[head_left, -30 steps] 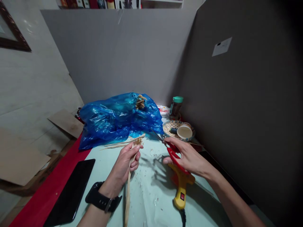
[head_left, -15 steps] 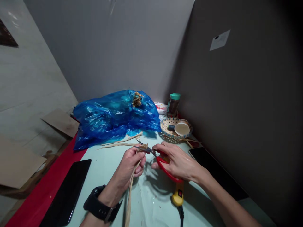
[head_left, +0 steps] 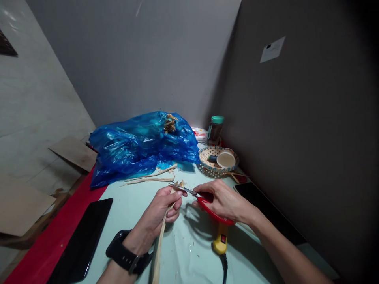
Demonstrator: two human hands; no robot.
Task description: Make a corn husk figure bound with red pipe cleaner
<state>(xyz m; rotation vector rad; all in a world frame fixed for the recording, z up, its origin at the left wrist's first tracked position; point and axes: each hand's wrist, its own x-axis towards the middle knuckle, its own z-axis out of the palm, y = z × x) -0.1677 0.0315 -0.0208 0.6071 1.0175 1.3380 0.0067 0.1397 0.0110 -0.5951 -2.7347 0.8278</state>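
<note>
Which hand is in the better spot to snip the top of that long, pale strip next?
Probably the right hand: it holds the red-handled scissors, with their blades at the strip's top end. The left hand is gripping the strip.

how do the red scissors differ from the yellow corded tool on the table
The scissors are red-handled; the corded tool is yellow-handled. The right hand holds the scissors, while the corded tool lies on the table. Both show some red, the corded tool on its switch.
</note>
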